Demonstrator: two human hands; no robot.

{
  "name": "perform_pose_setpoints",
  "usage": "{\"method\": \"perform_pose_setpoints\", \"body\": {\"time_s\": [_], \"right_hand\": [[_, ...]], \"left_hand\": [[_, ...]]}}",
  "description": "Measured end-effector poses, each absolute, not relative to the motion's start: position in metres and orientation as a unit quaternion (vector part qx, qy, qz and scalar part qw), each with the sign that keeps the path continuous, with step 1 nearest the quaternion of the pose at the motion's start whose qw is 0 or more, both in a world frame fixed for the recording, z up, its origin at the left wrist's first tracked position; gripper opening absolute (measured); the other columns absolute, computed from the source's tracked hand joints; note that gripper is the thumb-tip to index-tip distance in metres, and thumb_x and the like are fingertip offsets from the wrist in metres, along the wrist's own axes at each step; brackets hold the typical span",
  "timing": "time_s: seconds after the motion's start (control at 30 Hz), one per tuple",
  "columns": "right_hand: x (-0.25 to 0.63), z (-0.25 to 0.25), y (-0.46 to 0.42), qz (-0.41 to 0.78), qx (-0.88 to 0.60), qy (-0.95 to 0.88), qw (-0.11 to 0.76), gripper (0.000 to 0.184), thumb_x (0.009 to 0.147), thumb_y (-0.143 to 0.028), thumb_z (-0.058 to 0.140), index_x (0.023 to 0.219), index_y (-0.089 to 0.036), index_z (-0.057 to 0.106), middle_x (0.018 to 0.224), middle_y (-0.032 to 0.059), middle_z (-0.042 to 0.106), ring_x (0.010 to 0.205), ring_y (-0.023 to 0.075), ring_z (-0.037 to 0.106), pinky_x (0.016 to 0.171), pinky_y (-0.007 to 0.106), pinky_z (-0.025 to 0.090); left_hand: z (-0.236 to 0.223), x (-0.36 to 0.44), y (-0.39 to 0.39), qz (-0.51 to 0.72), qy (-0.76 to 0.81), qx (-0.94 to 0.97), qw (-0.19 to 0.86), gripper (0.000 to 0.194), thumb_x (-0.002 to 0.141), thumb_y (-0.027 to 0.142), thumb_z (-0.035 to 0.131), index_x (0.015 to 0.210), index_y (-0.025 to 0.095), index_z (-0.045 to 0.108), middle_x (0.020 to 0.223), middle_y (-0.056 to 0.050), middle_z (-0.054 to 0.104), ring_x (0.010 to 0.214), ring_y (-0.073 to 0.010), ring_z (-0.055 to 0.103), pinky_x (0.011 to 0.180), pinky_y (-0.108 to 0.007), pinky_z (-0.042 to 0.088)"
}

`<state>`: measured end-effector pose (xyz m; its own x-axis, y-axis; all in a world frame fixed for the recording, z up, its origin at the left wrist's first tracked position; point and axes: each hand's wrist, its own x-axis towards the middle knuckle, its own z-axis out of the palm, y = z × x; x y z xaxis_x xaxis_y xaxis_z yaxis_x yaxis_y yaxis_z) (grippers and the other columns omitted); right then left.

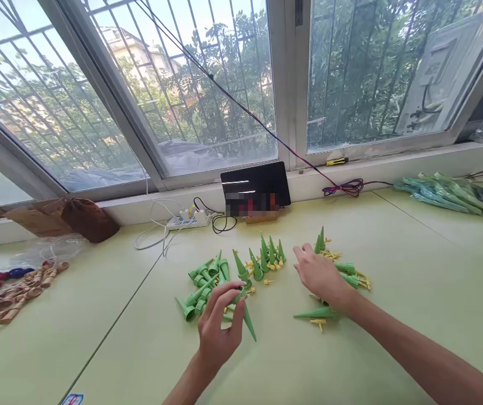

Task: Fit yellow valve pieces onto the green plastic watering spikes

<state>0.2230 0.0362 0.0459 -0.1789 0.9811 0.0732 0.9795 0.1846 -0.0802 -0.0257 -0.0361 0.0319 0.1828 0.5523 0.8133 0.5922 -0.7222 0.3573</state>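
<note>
My left hand [221,325] is closed around the wide end of a green plastic watering spike [248,322], whose pointed tip slants down to the right. Left of that hand lies a heap of similar green spikes [199,292]. Just beyond, several spikes [264,259] stand upright on their wide ends among small yellow valve pieces [269,282]. My right hand [317,273] is over the right-hand group, its fingers bent; whatever may be between them is hidden. Around it are yellow pieces [331,256], green spikes [345,267] and one spike [314,313] lying flat.
A dark-screened tablet [256,188] leans at the back near a white power strip [188,220] with cables. Wooden toys [30,289] with cords lie far left, beside a brown bag [89,219]. Wrapped green and blue items [447,194] lie far right. A yellow cutter [336,161] is on the windowsill.
</note>
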Motion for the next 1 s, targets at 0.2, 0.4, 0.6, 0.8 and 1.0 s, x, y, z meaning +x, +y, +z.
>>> {"method": "perform_pose_setpoints", "body": {"time_s": [0.2, 0.4, 0.6, 0.8, 1.0], "right_hand": [[0.224, 0.037, 0.06, -0.032, -0.635, -0.772, -0.005, 0.025, 0.093, 0.003, 0.043, 0.105, -0.014, 0.059, 0.103, 0.0124, 0.061, 0.081, 0.0206, 0.074, 0.058, 0.023, 0.047], [0.228, 0.008, 0.058, -0.041, -0.659, -0.751, -0.006, 0.026, 0.096, -0.001, 0.04, 0.105, -0.014, 0.061, 0.107, 0.0132, 0.061, 0.076, 0.0225, 0.075, 0.056, 0.026, 0.049], [0.227, 0.009, 0.049, -0.012, -0.639, -0.769, -0.015, 0.027, 0.094, 0.002, 0.043, 0.104, -0.015, 0.061, 0.108, 0.0108, 0.061, 0.077, 0.0214, 0.074, 0.054, 0.025, 0.043], [0.231, 0.01, 0.048, -0.002, -0.624, -0.781, -0.009, 0.029, 0.09, 0.007, 0.048, 0.104, -0.017, 0.058, 0.108, 0.0092, 0.061, 0.078, 0.0189, 0.073, 0.053, 0.024, 0.037], [0.235, 0.006, 0.05, 0.005, -0.623, -0.782, 0.029, 0.028, 0.093, 0.004, 0.044, 0.106, -0.018, 0.057, 0.108, 0.0075, 0.062, 0.078, 0.0177, 0.071, 0.054, 0.025, 0.033]], "left_hand": [[0.026, 0.004, -0.01, -0.446, -0.288, -0.845, -0.062, 0.027, 0.093, 0.007, 0.05, 0.115, 0.021, 0.053, 0.11, -0.013, 0.066, 0.098, -0.0208, 0.067, 0.081, -0.031, 0.058], [0.002, 0.022, 0.0, -0.466, -0.299, -0.815, -0.173, 0.016, 0.097, 0.013, 0.046, 0.109, 0.022, 0.054, 0.102, -0.011, 0.063, 0.084, -0.0178, 0.063, 0.068, -0.027, 0.055], [-0.009, 0.029, -0.005, -0.441, -0.344, -0.785, -0.267, 0.008, 0.098, 0.02, 0.05, 0.099, 0.02, 0.058, 0.094, -0.009, 0.062, 0.081, -0.0175, 0.061, 0.064, -0.026, 0.053], [-0.005, 0.027, -0.001, -0.428, -0.363, -0.776, -0.287, 0.008, 0.098, 0.023, 0.051, 0.097, 0.02, 0.058, 0.091, -0.009, 0.061, 0.077, -0.0169, 0.059, 0.063, -0.026, 0.052], [-0.008, 0.025, 0.001, -0.45, -0.374, -0.759, -0.285, 0.007, 0.098, 0.024, 0.052, 0.098, 0.02, 0.058, 0.092, -0.007, 0.059, 0.071, -0.0144, 0.057, 0.058, -0.024, 0.051]]}}
